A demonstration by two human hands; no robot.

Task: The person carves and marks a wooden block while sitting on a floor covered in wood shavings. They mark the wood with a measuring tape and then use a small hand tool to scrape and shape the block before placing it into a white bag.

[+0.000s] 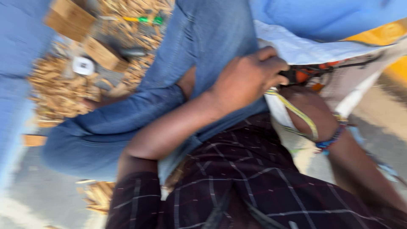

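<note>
Near, shirt: a dark checked shirt (254, 182) fills the bottom of the view, right under the camera.

Left hand: the left hand (248, 78) reaches across the body. Its grip is clenched around the black handle of a black and orange tool (307, 74).

Right hand: the right hand (307, 108) sits just under the tool, bent at the wrist. It wears a bead bracelet (330, 142). A yellow-green strap (299, 112) runs across it. I cannot tell if its fingers are closed or loose, because they are hidden behind the left hand and the picture is blurry.

Where the tool is: it sticks out to the right of the left fist, touching it, and lies just above the right hand, against a white woven sack (305, 48).

Other person: a leg in blue jeans (178, 85) is pressed close by the left arm.

What could go wrong: I think the tool could slip or snag, because the strap crosses the right hand and the sack cloth is right by it. The hands are crowded, so the tool could bump the right hand or the leg.

Far, ground: wood chips (59, 85) and small wood blocks (99, 53) lie on the grey ground, with a small white thing (82, 65) among them.
</note>
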